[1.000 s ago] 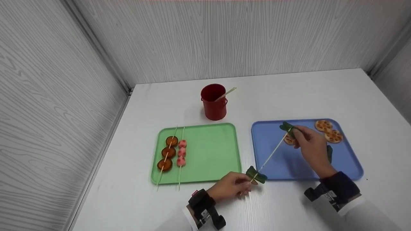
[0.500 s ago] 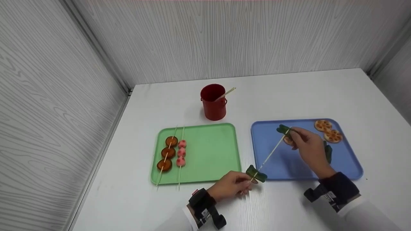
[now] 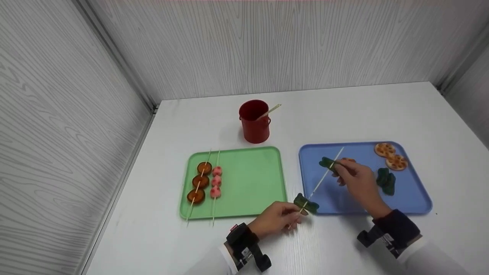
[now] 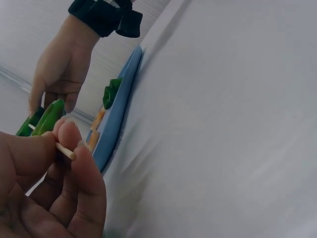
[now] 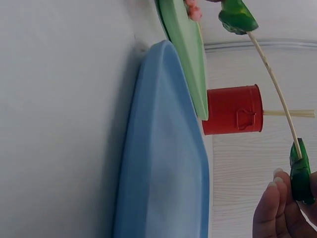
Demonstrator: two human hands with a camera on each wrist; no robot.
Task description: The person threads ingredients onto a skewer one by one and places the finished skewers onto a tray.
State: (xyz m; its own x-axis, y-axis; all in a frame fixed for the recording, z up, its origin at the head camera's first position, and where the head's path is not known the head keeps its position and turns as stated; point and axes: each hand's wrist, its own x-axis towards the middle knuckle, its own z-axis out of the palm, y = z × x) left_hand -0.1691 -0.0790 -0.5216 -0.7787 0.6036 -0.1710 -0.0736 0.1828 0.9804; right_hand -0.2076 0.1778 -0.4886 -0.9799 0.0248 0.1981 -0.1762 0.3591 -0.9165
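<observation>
My left hand (image 3: 277,219) pinches the lower end of a thin wooden skewer (image 3: 321,181) between thumb and fingertips. One dark green pepper-like piece (image 3: 306,203) is threaded on the skewer just beyond those fingers. Farther up, my right hand (image 3: 357,181) pinches a second green piece (image 3: 327,163), through which the skewer's tip sticks out. In the left wrist view the skewer's blunt end (image 4: 66,151) pokes out between thumb and finger. The right wrist view shows bare skewer between the two green pieces.
On the blue tray (image 3: 311,152) lie lotus-root slices (image 3: 396,162) and more green pieces (image 3: 386,181). The green tray (image 3: 252,183) holds a skewer of brown round slices (image 3: 200,181) and one of pink pieces (image 3: 216,181). Behind stands a red bucket (image 3: 256,130) with skewers (image 3: 269,111).
My right hand has slid the second green piece down the skewer toward my left hand. The skewer's tip now shows beyond it. My left hand has stayed nearly in place.
</observation>
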